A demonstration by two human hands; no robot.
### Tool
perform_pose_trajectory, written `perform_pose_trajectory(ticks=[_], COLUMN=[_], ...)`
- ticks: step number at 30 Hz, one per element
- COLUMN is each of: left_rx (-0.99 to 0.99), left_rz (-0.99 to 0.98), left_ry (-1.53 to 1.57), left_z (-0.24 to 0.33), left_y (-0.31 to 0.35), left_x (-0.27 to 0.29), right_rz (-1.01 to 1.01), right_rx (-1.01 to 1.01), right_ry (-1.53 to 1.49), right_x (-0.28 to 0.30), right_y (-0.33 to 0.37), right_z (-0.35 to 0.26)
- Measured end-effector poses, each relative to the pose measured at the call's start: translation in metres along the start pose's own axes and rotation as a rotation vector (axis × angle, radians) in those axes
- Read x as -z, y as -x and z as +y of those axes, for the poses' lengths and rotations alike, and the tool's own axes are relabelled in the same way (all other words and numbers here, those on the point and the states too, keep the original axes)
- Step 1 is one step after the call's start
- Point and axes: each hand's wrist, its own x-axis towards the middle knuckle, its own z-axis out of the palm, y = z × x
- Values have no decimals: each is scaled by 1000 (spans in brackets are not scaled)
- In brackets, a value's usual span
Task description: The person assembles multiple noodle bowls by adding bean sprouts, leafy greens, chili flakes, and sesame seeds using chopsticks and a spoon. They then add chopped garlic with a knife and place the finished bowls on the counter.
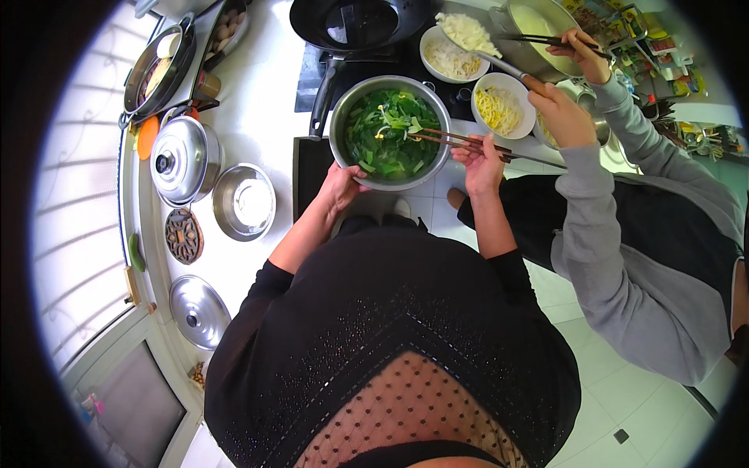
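In front of me, my left hand point(343, 187) is closed on the near left rim of a steel bowl point(390, 185). Chopped leafy greens point(370, 148) in liquid fill the bowl, with a few yellow-headed bean sprouts among them. My right hand point(480, 164), at the bowl's right side, grips brown chopsticks point(446, 139). Their tips are over the greens, by a small bunch of leaves and sprouts near the middle. Just beyond my right hand stands a white bowl of yellow strands point(499, 111), and behind it another white bowl of pale food point(452, 61).
At right, a person in grey sleeves point(605, 242) holds a heaped ladle point(499, 62) and dark chopsticks point(546, 39) near a large pot point(569, 72). A black wok point(355, 27) sits on the stove. Leftward are a lidded pot point(183, 152), steel basin point(244, 201), trivet point(184, 235) and lid point(199, 312).
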Motion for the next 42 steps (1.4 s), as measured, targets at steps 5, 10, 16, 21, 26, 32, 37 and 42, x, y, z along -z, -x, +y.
perform_pose_trajectory(ticks=[5, 10, 16, 21, 26, 32, 37, 42], left_rx=[-23, -7, -18, 8, 26, 11, 32, 42], left_rz=[12, 30, 11, 15, 12, 41, 56, 29], left_ry=[-2, 31, 55, 34, 63, 58, 33, 29], left_z=[2, 3, 3, 3, -1, -2, 3, 5], left_y=[-1, -1, -2, -7, -13, -16, -15, -16], left_x=[-3, -6, -7, -4, -1, -3, -7, -7], right_rz=[19, 57, 75, 88, 104, 127, 114, 143], right_rx=[11, 2, 17, 16, 33, 28, 45, 168], right_ry=[-4, 5, -6, -7, -17, -58, -143, -182], right_x=[-4, -6, -6, -7, -6, 3, 11, 5], right_y=[2, 1, 1, 2, 3, -3, -24, -60], right_z=[-1, -2, 0, -1, 0, 3, -12, -57])
